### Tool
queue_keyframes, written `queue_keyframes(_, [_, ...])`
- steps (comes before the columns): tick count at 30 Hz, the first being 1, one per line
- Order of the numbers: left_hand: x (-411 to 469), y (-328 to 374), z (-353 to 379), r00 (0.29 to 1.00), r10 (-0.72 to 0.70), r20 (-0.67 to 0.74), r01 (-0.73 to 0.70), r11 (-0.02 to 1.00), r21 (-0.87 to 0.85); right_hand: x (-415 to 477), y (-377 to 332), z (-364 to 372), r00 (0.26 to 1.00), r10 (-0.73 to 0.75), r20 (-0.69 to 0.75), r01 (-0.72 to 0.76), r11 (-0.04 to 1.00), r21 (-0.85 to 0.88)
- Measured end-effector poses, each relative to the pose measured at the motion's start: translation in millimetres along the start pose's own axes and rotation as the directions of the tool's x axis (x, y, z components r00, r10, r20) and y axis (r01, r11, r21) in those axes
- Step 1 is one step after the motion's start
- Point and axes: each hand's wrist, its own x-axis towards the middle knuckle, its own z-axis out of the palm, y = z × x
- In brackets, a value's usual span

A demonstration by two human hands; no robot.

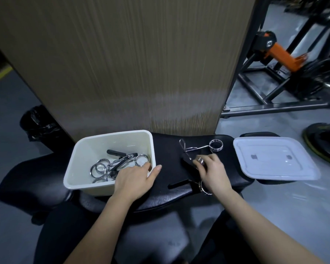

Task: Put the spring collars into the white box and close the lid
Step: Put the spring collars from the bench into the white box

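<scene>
**Loading the Collars, Lid Still Off**

The open white plastic box sits on the black padded bench, already holding a tangle of chrome spring collars with black grips. The left hand rests over the box's near right corner, fingers spread inside the rim and thumb outside it, apparently steadying the box; it grasps no collar.

The right hand reaches over the bench, its fingers curled around a chrome spring collar. Motion blur hides whether the grasp is firm or just closing. Just beyond those fingertips lies another loose chrome collar with long wire handles. A third coil shows under the right wrist. Well to the right of the grip lies the flat white lid, fully off.

The step in hand seems to be picking up the next collar. The next move calls for carrying it left, over the box's wall and past the steadying hand, then fetching the remaining collars before the lid.
</scene>
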Motion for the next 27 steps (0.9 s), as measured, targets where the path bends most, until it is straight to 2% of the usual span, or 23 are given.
queue_keyframes(3, [-1, -3, 0, 1.0, -0.028, 0.009, 0.029, 0.997, -0.067, 12, -15, -24, 0.993, -0.013, -0.121, 0.035, 0.983, 0.181])
queue_keyframes(5, [1, -7, -3, 0.998, -0.065, -0.016, 0.059, 0.966, -0.251, 18, -27, -38, 0.993, -0.056, -0.105, 0.084, 0.957, 0.279])
queue_keyframes(7, [2, -11, -7, 0.988, -0.084, -0.132, 0.005, 0.862, -0.507, 23, -40, -49, 0.978, -0.205, -0.046, 0.209, 0.925, 0.319])
queue_keyframes(8, [5, -14, -11, 0.971, -0.075, -0.229, -0.065, 0.834, -0.548, 25, -47, -53, 0.956, -0.292, -0.007, 0.28, 0.907, 0.315])
queue_keyframes(10, [9, -20, -23, 0.92, -0.035, -0.39, -0.166, 0.867, -0.47, 27, -60, -55, 0.897, -0.435, 0.077, 0.394, 0.867, 0.305])
queue_keyframes(12, [14, -29, -33, 0.889, 0.018, -0.457, -0.2, 0.914, -0.353, 27, -71, -49, 0.832, -0.53, 0.164, 0.471, 0.83, 0.298])
queue_keyframes(15, [20, -50, -44, 0.917, 0.056, -0.395, -0.181, 0.941, -0.285, 27, -85, -32, 0.737, -0.627, 0.251, 0.554, 0.774, 0.306])
queue_keyframes(19, [11, -94, -46, 0.949, 0.24, -0.206, -0.298, 0.895, -0.332, 31, -103, -8, 0.653, -0.7, 0.288, 0.632, 0.714, 0.301])
queue_keyframes(22, [1, -122, -55, 0.963, 0.214, -0.165, -0.258, 0.91, -0.323, 34, -119, 10, 0.61, -0.72, 0.33, 0.668, 0.692, 0.274])
queue_keyframes(23, [-3, -128, -58, 0.968, 0.184, -0.17, -0.229, 0.926, -0.3, 36, -123, 19, 0.61, -0.715, 0.343, 0.67, 0.696, 0.259])
queue_keyframes(24, [-7, -133, -59, 0.971, 0.155, -0.184, -0.199, 0.946, -0.256, 38, -128, 27, 0.642, -0.677, 0.36, 0.636, 0.732, 0.243])
queue_keyframes(27, [-15, -141, -56, 0.962, 0.101, -0.253, -0.137, 0.982, -0.131, 40, -136, 52, 0.804, -0.435, 0.406, 0.366, 0.9, 0.238])
